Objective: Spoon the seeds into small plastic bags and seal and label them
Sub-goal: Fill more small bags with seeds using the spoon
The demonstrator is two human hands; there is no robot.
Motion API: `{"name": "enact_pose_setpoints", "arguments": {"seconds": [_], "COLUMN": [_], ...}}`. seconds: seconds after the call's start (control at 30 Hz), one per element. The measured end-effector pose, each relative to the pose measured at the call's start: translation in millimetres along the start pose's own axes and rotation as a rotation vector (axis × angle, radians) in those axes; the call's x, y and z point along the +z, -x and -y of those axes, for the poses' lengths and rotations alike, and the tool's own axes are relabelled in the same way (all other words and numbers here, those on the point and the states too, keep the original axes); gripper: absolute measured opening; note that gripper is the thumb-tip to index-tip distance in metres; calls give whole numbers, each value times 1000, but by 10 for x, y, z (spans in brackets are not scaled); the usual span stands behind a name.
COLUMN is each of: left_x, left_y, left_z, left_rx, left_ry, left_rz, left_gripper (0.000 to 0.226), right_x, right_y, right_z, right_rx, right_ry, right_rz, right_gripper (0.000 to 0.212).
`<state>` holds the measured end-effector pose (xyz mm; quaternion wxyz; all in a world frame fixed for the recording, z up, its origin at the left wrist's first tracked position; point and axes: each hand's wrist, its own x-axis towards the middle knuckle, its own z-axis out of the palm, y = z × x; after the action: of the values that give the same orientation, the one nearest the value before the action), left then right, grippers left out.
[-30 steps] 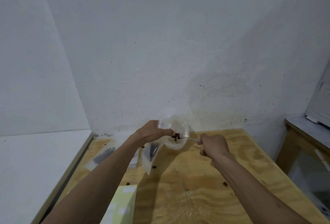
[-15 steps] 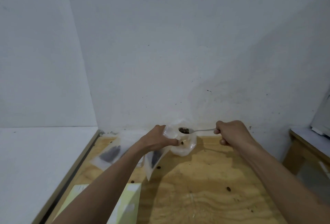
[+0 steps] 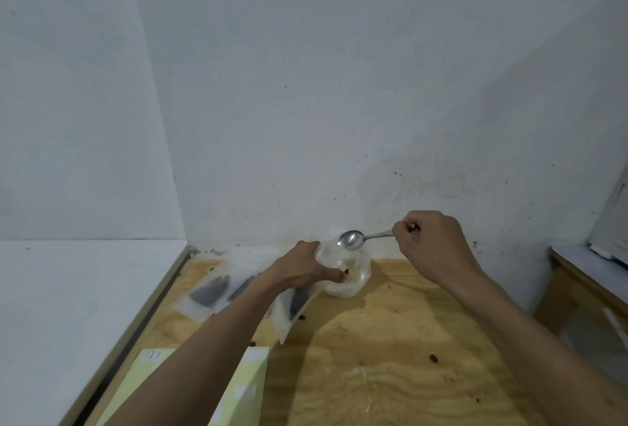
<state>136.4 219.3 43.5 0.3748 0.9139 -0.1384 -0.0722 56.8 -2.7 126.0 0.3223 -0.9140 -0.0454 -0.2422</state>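
Near the plywood table's (image 3: 390,357) far edge, the left hand (image 3: 302,269) pinches the clear plastic bag's (image 3: 350,276) mouth open so the right hand's (image 3: 431,242) gripped, seemingly empty spoon (image 3: 351,240) can tip in seeds.

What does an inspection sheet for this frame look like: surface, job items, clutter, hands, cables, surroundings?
Surface: plywood table, bare grain, some dark specks.
Job's things: clear plastic bag held open; metal spoon above its mouth, bowl looks empty; filled seed bags lying flat at back left; yellow label sheet at near edge.
Clutter: loose seeds scattered on the wood.
Hands: left hand grips the bag's rim; right hand grips the spoon handle.
Cables: nothing seen.
Surroundings: white wall behind; second table at right.
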Motion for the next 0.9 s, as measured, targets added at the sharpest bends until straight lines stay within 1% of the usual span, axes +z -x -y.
{"name": "enact_pose_setpoints", "arguments": {"seconds": [0.03, 0.1, 0.23, 0.3, 0.4, 0.43, 0.5, 0.53, 0.63, 0.73, 0.83, 0.9], "left_x": [2, 22, 88, 123, 128, 117, 85, 70, 40, 20, 1, -18], "left_y": [-8, -16, -61, -62, -50, -52, -68, -73, -108, -120, -131, -139], "left_z": [6, 19, 63, 65, 19, 2, -33, -49, -54, -69, -42, 14], "left_rx": [-19, -57, -103, -98, -44, -21, 1, 5, 4, 10, 18, 11], "left_ry": [-7, -14, -51, -52, -80, -81, -81, -85, -110, -142, -105, -64], "left_rz": [24, 64, 53, 42, 26, 21, 11, 6, -4, 6, 32, 38], "left_gripper": [49, 54, 74, 76, 70, 65, 53, 51, 57, 60, 54, 46], "right_x": [14, 115, 465, 643, 850, 879, 924, 954, 1082, 1168, 1216, 1216], "right_y": [24, 111, 325, 351, 345, 339, 311, 294, 217, 132, 102, 109], "right_z": [-9, -24, -31, -83, -123, -113, -106, -117, -187, -269, -353, -418], "right_rx": [-18, -64, -171, -109, 3, 56, 191, 262, 486, 718, 943, 996], "right_ry": [31, 128, 392, 453, 492, 459, 313, 242, 11, -202, -452, -575], "right_rz": [-11, 21, 224, 223, 195, 188, 137, 107, 40, 37, 45, 21], "right_gripper": [36, 34, 21, 24, 28, 27, 26, 27, 30, 28, 24, 21]}}
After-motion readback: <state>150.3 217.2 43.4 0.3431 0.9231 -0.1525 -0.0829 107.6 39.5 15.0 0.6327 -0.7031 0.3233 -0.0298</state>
